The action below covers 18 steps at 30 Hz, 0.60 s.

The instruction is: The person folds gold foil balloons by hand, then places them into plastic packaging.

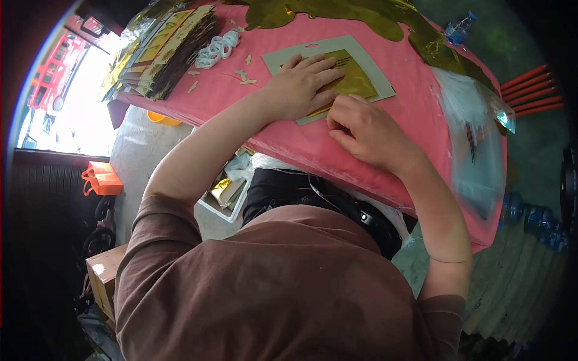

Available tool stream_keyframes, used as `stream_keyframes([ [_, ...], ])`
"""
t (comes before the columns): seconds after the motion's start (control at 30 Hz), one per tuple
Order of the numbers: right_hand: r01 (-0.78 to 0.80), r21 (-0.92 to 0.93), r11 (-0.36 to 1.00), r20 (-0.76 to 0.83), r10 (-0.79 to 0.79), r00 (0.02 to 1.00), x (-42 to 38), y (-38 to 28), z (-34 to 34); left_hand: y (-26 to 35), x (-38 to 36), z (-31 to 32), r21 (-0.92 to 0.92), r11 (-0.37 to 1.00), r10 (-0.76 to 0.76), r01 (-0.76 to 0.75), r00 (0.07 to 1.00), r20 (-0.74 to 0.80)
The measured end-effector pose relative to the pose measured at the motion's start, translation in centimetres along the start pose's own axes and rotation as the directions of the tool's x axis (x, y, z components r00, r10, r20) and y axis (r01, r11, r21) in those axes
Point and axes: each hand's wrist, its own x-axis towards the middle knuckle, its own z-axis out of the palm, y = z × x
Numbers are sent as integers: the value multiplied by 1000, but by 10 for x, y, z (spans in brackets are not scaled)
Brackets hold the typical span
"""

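Note:
On the pink-covered table (223,93) lies a pale grey card (283,60) with a cut-out slot near its top edge. A shiny gold sheet (361,81) with small dark print rests on the card. My left hand (301,87) is spread flat over the gold sheet, fingers stretched out, pressing its left part. Close beside it, my right hand (367,129) is curled at the card's lower edge, thumb and fingers together. Whatever those fingers pinch, if anything, is hidden.
A stack of gold packets (171,51) stands at the left, beside white coiled loops (217,48) and several small pale strips (248,82). Clear plastic bags (475,144) hang over the right side. Gold material (337,15) covers the back edge. A white bin (226,210) sits below.

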Motion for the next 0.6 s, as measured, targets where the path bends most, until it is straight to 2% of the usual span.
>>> stream_keyframes([
  [0.03, -1, 3, 1000, 2, 1, 1000, 1, 1, 1, -1, -1, 2, -2, 1000, -3, 3, 1000, 2],
  [0.1, 46, 14, 999, 21, -46, 999, 3, 3, 3, -3, 0, 7, 46, 998, 50, -45, 991, -121],
  [0.33, 105, -48, 993, -16, -105, 994, 5, 5, 10, -5, -2, 6, 34, 998, 50, -47, 995, -89],
  [0.4, -118, 188, 975, 116, 98, 988, 2, 1, -3, -4, -1, 3, 10, 998, 56, -55, 997, -61],
  [0.43, -120, 187, 975, 112, 100, 989, -4, 1, -8, -3, 0, 0, 10, 998, 60, -60, 996, -61],
  [0.5, -311, 473, 824, 167, 262, 950, -21, 2, -21, 0, -1, -5, -30, 1000, 10, -9, 998, 62],
  [0.57, -187, 602, 776, -19, 248, 969, -45, 10, -40, 2, 0, -7, -35, 999, 9, -7, 998, 64],
  [0.6, -194, 552, 811, -153, 327, 932, -58, 10, -55, 2, -1, -7, -38, 999, 8, -6, 998, 69],
])
